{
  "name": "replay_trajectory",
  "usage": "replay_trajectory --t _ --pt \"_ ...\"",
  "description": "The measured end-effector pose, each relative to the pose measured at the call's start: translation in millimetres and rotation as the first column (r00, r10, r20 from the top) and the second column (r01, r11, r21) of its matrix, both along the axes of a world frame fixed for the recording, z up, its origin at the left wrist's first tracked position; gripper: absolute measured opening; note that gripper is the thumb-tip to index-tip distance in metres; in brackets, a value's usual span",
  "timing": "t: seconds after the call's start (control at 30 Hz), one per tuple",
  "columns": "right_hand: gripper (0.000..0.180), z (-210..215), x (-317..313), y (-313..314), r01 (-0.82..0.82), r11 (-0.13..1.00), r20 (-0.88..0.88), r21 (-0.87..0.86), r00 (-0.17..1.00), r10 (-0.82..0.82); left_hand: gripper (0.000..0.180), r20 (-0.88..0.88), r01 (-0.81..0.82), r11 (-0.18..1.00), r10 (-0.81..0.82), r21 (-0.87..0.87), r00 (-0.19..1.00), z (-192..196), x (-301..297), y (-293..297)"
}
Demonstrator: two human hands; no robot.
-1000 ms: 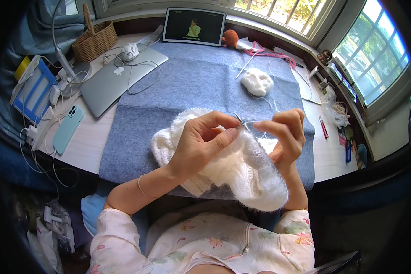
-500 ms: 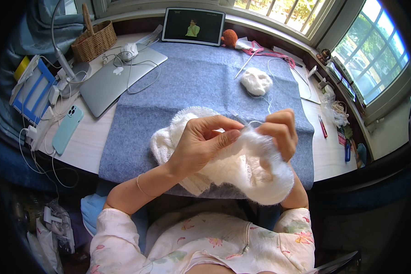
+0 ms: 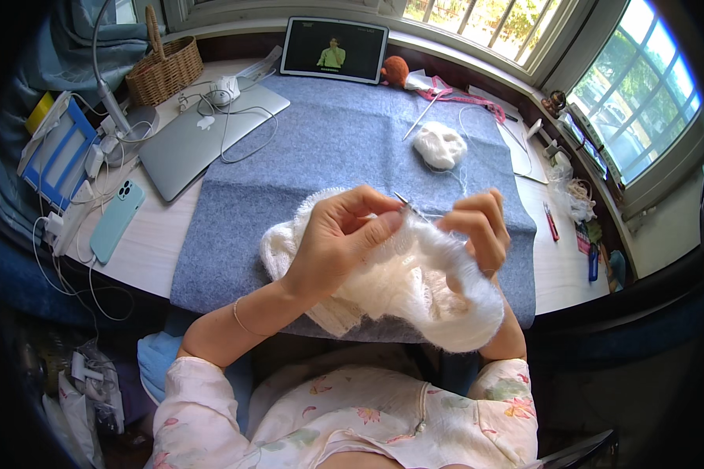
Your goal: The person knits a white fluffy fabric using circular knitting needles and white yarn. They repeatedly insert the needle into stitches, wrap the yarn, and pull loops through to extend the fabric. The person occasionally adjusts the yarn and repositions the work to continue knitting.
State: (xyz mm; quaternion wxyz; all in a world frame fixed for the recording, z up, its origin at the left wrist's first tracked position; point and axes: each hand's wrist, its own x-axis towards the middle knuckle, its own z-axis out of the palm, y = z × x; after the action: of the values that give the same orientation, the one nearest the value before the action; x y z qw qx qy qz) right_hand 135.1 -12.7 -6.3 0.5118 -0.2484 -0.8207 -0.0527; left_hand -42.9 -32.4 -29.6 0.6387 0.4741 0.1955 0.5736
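Observation:
Fluffy white knitting (image 3: 454, 313) hangs below my two raised hands, partly resting on the blue-grey felt mat (image 3: 235, 199). My left hand (image 3: 340, 238) is closed, its thumb and forefinger pinching the knitting's upper edge. A thin metal knitting needle (image 3: 403, 199) pokes up beside those fingertips, slanting toward my right hand. Opposite, my right hand (image 3: 477, 227) has its fingers curled at the needle's other side; the grip itself is partly hidden. From a white yarn ball (image 3: 440, 147) beyond, a fine strand leads down toward my right hand.
A tablet (image 3: 333, 51) stands at the back, beside an orange-brown ball-shaped thing (image 3: 395, 70). On the left are a silver laptop (image 3: 203, 133) with cables, a teal phone (image 3: 117, 221) and a wicker basket (image 3: 164, 70). A loose needle (image 3: 421, 117) lies behind the yarn ball.
My left fingertips have shifted slightly up and left, and the needle tip shows more clearly beside them. The right hand stays almost in place, its fingers a little apart from the left.

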Motion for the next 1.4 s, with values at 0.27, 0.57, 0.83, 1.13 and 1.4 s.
replay_trajectory --t 0.27,0.57,0.83,1.13,1.4 --pt "0.056 3 1 -1 0.010 1.000 0.018 0.006 1.000 -0.010 0.016 -0.103 0.038 0.999 -0.036 0.021 0.994 2 4 -4" --pt "0.033 4 -1 -13 0.112 0.991 -0.001 0.077 0.994 -0.112 0.015 -0.008 -0.082 0.996 0.083 0.040 0.997 3 4 -2" --pt "0.024 7 -3 -6 0.039 0.998 -0.110 0.056 0.993 -0.033 0.014 -0.176 0.012 0.999 -0.007 0.030 0.984 3 0 -4" --pt "0.022 0 1 -5 0.016 0.993 -0.024 0.113 1.000 -0.014 0.015 -0.010 -0.059 0.998 0.059 -0.001 0.998 2 1 -1" --pt "0.029 0 -1 -2 0.003 1.000 0.019 -0.006 1.000 -0.003 0.012 -0.035 -0.008 1.000 0.008 0.000 0.999 -2 4 -3"
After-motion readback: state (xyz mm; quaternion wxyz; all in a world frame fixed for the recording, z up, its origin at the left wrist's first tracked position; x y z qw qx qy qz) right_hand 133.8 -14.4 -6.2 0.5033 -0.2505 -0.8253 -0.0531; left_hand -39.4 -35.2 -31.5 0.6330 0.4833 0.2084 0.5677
